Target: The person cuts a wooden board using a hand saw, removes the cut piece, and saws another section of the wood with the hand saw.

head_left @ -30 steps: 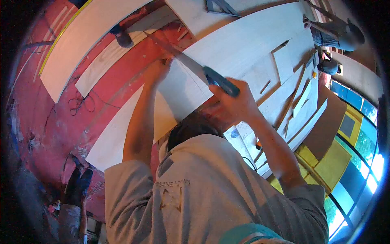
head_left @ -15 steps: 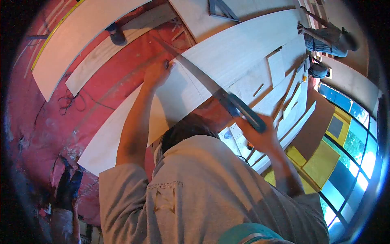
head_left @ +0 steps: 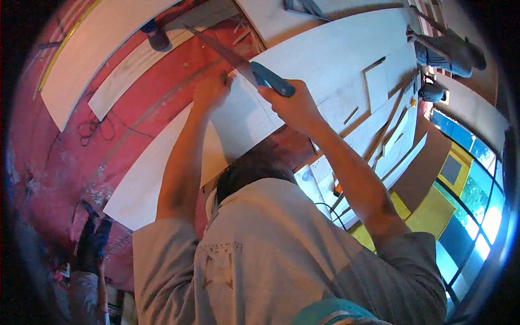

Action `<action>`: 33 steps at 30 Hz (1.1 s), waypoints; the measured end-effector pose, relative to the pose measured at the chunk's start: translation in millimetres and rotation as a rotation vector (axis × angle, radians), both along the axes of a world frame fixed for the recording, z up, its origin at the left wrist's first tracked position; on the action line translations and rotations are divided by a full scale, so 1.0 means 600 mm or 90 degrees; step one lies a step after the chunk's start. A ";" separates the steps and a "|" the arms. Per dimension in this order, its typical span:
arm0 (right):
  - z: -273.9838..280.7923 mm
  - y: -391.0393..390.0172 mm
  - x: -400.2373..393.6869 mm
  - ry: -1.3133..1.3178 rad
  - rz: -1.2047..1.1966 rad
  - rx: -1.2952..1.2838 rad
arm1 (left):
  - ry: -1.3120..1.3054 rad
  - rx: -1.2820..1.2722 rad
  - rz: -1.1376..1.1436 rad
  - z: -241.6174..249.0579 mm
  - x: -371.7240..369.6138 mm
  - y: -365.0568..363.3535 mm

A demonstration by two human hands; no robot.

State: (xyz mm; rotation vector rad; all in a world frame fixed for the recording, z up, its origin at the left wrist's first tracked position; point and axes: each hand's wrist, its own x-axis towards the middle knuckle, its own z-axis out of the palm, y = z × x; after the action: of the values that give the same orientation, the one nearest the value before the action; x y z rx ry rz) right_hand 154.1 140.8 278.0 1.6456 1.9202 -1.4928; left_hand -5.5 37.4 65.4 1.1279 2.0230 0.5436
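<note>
My right hand [head_left: 292, 105] is wrapped round the dark teal handle of a handsaw [head_left: 272, 79]. Its long blade points away to the upper left, past the far edge of a pale wooden board [head_left: 246, 122]. A thin pencil-like line runs across the board near the saw. My left hand [head_left: 213, 92] is closed on the board's far edge, just left of the blade; its fingertips are partly hidden. Beneath the board, the dark trouser leg [head_left: 252, 168] shows.
Another pale board [head_left: 108, 49] with a yellow tape measure [head_left: 64, 45] lies at upper left, beside a narrow plank [head_left: 127, 81]. A cable [head_left: 96, 130] lies on the red floor. Offcuts [head_left: 375, 89] rest on the large sheet at right. Another person [head_left: 452, 54] bends over its far end.
My right hand has pushed the saw forward and to the upper left, so the handle is now close to the board's far edge. My left hand stays on the board.
</note>
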 end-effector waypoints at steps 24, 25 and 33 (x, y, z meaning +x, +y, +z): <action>0.085 -0.036 0.091 -0.037 -0.021 0.005 | 0.038 0.090 0.035 -0.012 -0.001 -0.002; 0.148 -0.053 0.123 -0.061 -0.009 -0.003 | 0.042 0.079 0.021 -0.025 0.001 -0.003; 0.220 -0.074 0.174 -0.101 0.042 0.013 | 0.034 -0.010 -0.023 0.009 -0.004 0.004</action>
State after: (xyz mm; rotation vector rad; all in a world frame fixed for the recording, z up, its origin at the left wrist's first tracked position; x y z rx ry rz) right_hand 258.3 96.1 409.8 1.6381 1.8904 -1.2810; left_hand -8.1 39.6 70.7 1.1783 2.0454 0.4830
